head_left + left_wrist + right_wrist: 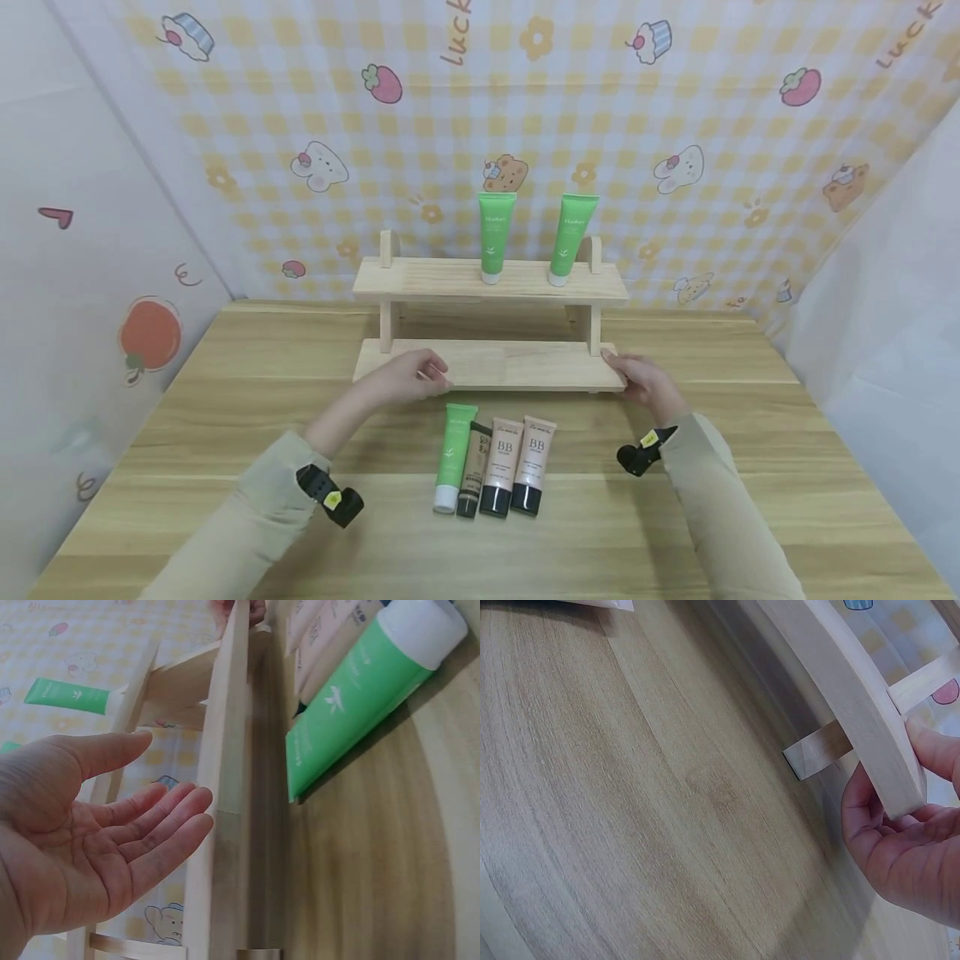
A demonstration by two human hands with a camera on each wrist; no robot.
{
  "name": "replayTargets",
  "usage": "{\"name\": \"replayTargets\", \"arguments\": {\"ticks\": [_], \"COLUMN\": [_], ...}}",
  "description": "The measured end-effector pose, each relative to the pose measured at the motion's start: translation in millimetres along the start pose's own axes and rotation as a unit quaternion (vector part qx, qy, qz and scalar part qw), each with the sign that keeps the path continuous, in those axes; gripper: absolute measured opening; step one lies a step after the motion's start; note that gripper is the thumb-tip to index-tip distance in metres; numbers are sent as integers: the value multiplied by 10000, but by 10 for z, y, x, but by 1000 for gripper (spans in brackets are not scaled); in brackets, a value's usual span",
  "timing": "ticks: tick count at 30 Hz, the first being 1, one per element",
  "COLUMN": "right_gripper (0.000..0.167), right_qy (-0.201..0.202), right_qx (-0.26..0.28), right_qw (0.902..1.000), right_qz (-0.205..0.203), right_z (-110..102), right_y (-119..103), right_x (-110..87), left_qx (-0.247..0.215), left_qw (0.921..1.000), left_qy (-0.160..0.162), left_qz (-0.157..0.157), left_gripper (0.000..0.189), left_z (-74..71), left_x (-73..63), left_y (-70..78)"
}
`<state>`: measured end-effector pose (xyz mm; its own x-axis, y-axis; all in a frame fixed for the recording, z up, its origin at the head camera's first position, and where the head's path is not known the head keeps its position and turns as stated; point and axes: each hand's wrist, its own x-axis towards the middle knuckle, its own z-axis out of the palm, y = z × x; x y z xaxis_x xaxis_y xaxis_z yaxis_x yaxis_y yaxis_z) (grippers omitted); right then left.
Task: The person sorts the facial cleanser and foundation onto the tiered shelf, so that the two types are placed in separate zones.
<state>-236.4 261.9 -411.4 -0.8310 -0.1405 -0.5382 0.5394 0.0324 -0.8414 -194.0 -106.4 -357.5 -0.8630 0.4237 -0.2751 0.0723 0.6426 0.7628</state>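
Observation:
A two-tier wooden shelf rack (pixel 480 364) stands on the table. My right hand (pixel 643 382) grips the right end of its lower board (pixel 870 712), thumb above and fingers curled beneath. My left hand (pixel 405 379) is at the front left of that board, palm up with fingers loosely extended and nothing held in the left wrist view; its fingertips (pixel 196 802) are close to the board, contact unclear. Two green tubes (pixel 496 237) stand on the upper board. In front lie a green tube (pixel 455 454), a small brown tube (pixel 474 471) and two beige BB cream tubes (pixel 504 462).
The wood-grain table (pixel 675 533) spreads to both sides of the rack. Behind it hangs a yellow checked cloth (pixel 465 117) with cartoon prints. White cloth walls (pixel 82 275) close off the left and right sides.

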Motion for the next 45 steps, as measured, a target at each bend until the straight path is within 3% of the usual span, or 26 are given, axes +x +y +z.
{"name": "replayTargets", "arguments": {"ticks": [17, 24, 37, 45], "right_gripper": [72, 72, 71, 70], "right_qy": [-4, -43, -48, -19], "right_qx": [57, 102, 170, 19], "right_qw": [10000, 9999, 9998, 10000], "right_qz": [34, 16, 49, 50], "right_z": [0, 13, 22, 4], "right_y": [-6, -12, -21, -3], "right_x": [6, -4, -15, -2], "left_qx": [133, -8, 12, -99], "left_qw": [9990, 9971, 9963, 9952], "left_qy": [-325, -715, -751, -775], "left_qz": [-288, -265, -410, -591], "left_gripper": [38, 38, 38, 48], "left_z": [157, 224, 302, 376], "left_x": [-45, -71, -83, -121], "left_y": [-175, -231, -255, -260]}}
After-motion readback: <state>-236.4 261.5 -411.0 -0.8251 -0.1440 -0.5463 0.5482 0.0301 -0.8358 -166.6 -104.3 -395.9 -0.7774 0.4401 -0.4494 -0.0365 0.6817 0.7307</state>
